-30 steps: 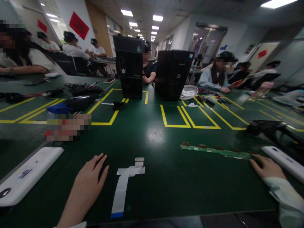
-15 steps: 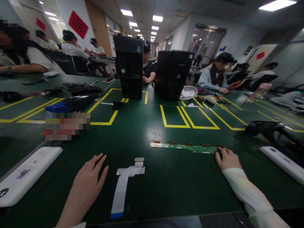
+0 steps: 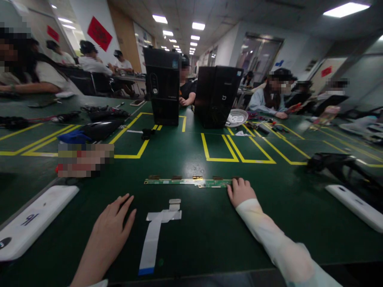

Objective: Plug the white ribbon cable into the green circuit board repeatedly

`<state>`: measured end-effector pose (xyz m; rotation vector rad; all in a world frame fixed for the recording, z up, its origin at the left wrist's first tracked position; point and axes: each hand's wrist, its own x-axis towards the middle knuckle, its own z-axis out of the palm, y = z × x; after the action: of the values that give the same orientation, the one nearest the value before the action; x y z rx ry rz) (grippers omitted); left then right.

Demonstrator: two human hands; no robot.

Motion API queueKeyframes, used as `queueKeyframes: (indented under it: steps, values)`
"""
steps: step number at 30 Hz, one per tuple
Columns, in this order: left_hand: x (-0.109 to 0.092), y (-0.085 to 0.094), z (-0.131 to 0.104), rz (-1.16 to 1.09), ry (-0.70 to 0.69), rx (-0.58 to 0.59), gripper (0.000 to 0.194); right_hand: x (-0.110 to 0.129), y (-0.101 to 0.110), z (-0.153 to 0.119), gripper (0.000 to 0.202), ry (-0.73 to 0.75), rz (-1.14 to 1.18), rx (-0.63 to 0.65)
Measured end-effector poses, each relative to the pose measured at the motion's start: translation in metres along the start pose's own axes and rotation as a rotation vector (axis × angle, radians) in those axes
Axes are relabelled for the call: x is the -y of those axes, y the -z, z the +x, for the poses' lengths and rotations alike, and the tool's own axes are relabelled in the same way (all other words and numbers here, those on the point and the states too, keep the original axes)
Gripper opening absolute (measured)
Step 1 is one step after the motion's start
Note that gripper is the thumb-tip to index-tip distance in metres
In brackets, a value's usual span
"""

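My right hand (image 3: 241,191) grips the right end of a long, narrow green circuit board (image 3: 185,182). The board lies across the table in front of me, with several brownish tabs along its far edge. My left hand (image 3: 112,223) rests on the table at the left, fingers stretched out and holding nothing. Just right of it lies a white flat ribbon cable (image 3: 150,247) with a blue end toward me. Crossing pieces and a small connector (image 3: 175,201) are at its far end, close below the board.
Two black computer towers (image 3: 166,87) (image 3: 218,95) stand at the back on the green table. White casings lie left (image 3: 38,219) and right (image 3: 356,207). Yellow tape (image 3: 223,160) marks areas farther off. A white basket (image 3: 237,117) sits beside the right tower. Several people sit around.
My right hand has moved left, carrying the circuit board along the table until it lies beyond the ribbon cable. My left hand and the cable have stayed in place.
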<state>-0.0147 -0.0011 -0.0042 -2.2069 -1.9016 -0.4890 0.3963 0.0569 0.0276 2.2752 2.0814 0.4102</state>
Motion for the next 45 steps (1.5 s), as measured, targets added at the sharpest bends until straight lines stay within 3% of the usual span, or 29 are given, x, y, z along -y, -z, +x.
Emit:
queueKeyframes:
  steps: [7, 12, 16, 19, 25, 29, 40, 45]
  values:
    - [0.001, 0.0, 0.0, 0.013, 0.003, 0.015, 0.059, 0.061, 0.018, 0.011, 0.04, 0.089, 0.069, 0.044]
    - [0.0, 0.001, 0.0, 0.01, 0.018, 0.041, 0.059, 0.077, 0.023, 0.012, 0.043, 0.137, 0.086, 0.049]
    - [0.0, 0.001, 0.0, -0.012, 0.012, 0.02, 0.059, 0.07, 0.023, 0.009, 0.041, 0.155, 0.092, 0.003]
    - [-0.001, 0.002, 0.0, -0.01, 0.011, 0.019, 0.059, 0.055, 0.017, 0.01, 0.042, 0.223, 0.111, -0.117]
    - [-0.003, 0.003, 0.0, 0.001, 0.004, 0.008, 0.058, 0.025, -0.005, 0.022, 0.032, 0.724, 0.423, -0.37]
    - [-0.003, 0.003, -0.001, -0.004, 0.005, -0.005, 0.056, 0.024, -0.013, 0.031, 0.03, 0.808, 0.61, -0.348]
    - [-0.003, 0.006, 0.0, -0.07, 0.041, 0.015, 0.056, 0.037, -0.019, 0.041, 0.026, 0.854, 0.639, -0.304]
    - [-0.02, 0.018, 0.0, -0.287, -0.079, 0.075, 0.044, 0.033, -0.023, 0.036, 0.03, 0.862, 0.637, -0.264]
